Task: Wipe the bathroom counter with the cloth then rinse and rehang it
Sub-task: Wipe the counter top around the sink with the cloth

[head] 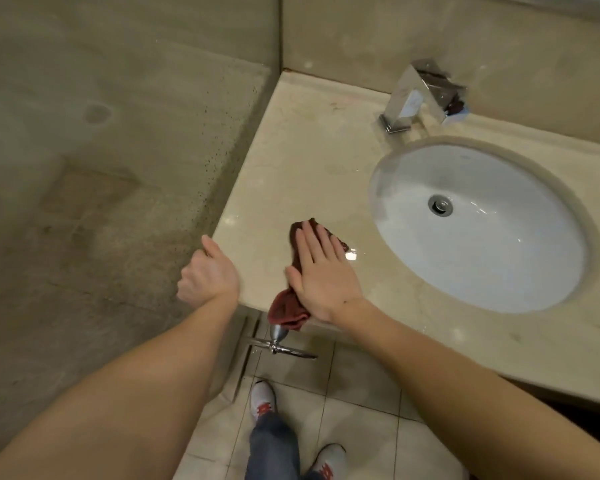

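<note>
Wiping is the step in hand: the right hand (321, 271) lies flat, fingers (312, 242) spread and gripping nothing, pressing the maroon cloth (286, 308) onto the bench (309, 161) at its front edge, left of the sink basin (478, 223). Part of the cloth hangs over that edge. The left hand (208, 275) rests loosely curled on the front left corner, holding nothing. To do this well, gather the overhanging part under the palm, keep even pressure, and sweep in overlapping passes toward the back edge by the faucet (420, 95).
</note>
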